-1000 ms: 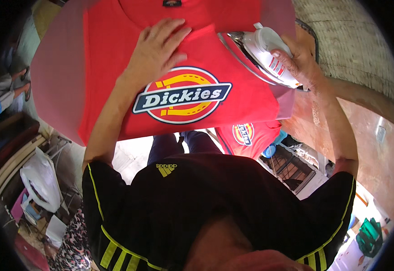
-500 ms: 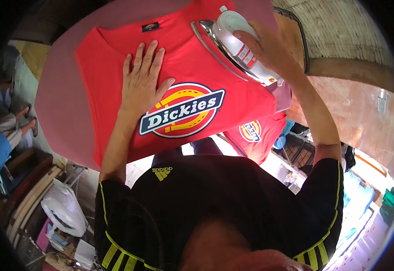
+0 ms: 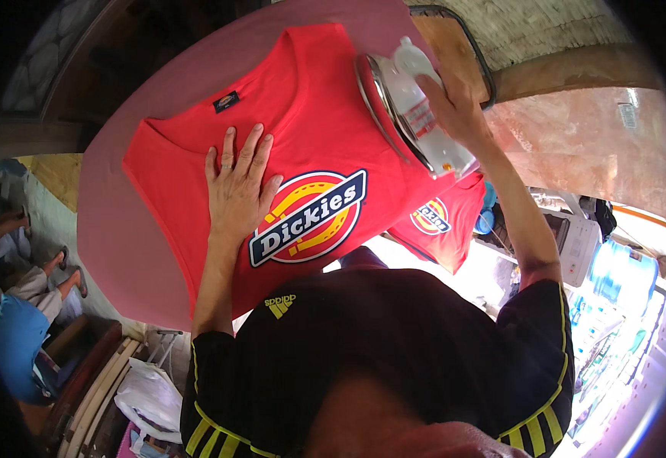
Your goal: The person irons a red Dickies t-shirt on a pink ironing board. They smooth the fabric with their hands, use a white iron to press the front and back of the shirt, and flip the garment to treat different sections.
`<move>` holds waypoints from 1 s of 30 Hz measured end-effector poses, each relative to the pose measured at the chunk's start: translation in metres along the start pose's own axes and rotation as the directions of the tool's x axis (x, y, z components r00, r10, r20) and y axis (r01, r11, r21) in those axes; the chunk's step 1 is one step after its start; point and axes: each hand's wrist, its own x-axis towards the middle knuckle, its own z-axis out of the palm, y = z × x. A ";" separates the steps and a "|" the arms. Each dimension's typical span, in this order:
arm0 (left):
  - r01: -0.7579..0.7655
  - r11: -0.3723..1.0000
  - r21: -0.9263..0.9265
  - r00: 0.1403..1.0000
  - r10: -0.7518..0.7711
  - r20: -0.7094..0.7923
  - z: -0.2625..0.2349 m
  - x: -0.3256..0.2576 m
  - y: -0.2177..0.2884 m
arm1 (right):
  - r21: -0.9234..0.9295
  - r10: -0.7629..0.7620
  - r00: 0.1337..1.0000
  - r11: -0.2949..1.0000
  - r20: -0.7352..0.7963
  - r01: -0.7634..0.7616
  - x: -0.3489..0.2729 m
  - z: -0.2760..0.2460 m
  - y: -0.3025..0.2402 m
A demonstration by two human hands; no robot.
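Observation:
A red t-shirt (image 3: 310, 114) with a round printed emblem lies spread on a pink padded ironing surface (image 3: 111, 229). My left hand (image 3: 237, 183) presses flat on the shirt beside the emblem, fingers apart. My right hand (image 3: 455, 111) grips the handle of a white clothes iron (image 3: 413, 107), whose metal soleplate rests on the shirt's right side. A second red shirt (image 3: 443, 221) with a like emblem hangs off the surface's right edge below the iron.
A wooden board with a dark frame (image 3: 455, 46) lies beyond the iron. A person sits at far left (image 3: 20, 290). White bags (image 3: 149, 397) lie on the floor at lower left. Blue water jugs (image 3: 623, 275) and shelves stand at right.
The view has shifted so the shirt sits lower and more fully in sight. The iron has moved up toward the shirt's upper right. My left hand has slid toward the emblem's left.

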 end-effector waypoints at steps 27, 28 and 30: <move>-0.005 1.000 0.009 1.000 0.005 -0.015 0.003 0.001 -0.002 | -0.402 -0.461 0.879 0.832 -0.119 0.382 0.038 0.011 0.005; -0.006 1.000 0.014 1.000 0.006 -0.010 0.004 0.000 -0.003 | -0.484 -0.490 0.860 0.793 -0.145 0.370 0.040 0.013 0.001; -0.008 1.000 0.019 1.000 0.008 -0.008 0.004 0.000 -0.004 | -0.435 -0.316 0.945 0.864 -0.078 0.253 0.043 0.007 -0.015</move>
